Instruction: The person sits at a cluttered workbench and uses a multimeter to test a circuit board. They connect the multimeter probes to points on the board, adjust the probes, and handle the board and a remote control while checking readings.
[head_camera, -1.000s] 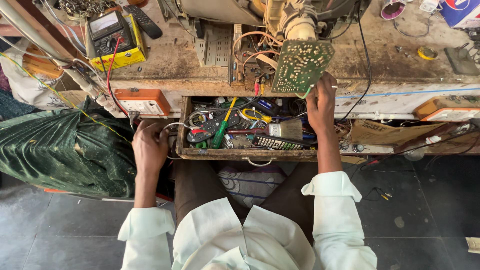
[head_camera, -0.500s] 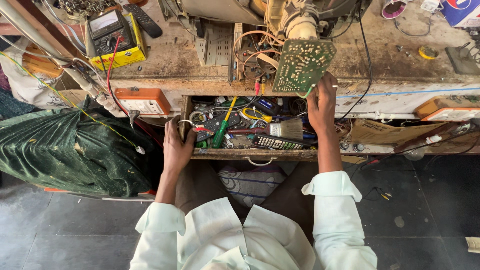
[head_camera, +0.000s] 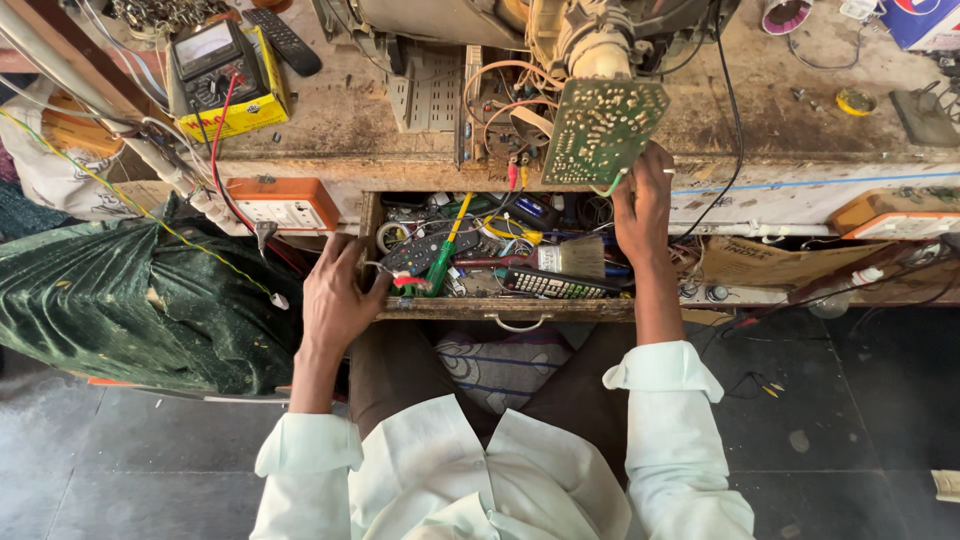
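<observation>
the left hand rests on the front left corner of the open drawer, fingers loosely curled and spread over the drawer's edge. the fingertips lie at a small red-tipped lead just inside the drawer; whether they pinch it cannot be told. the hand is not closed around anything clearly.

the right hand is raised at the drawer's right end, fingers reaching up to the lower edge of the green circuit board. the fingertips touch the board's bottom right corner, with the thumb hidden behind, so the grip looks like a light pinch on the board's rim, fingers nearly straight rather than a fist.

the board hangs tilted off the bench edge, above the drawer, tied by wires to the opened device on the bench.

in the drawer, between the hands, lie a green screwdriver, a remote, a brush and a calculator, all mixed with wires. a multimeter sits on a yellow box at the bench's far left, near another remote. an orange socket box is fixed left of the drawer. a green cloth bundle lies beside the left arm.
</observation>
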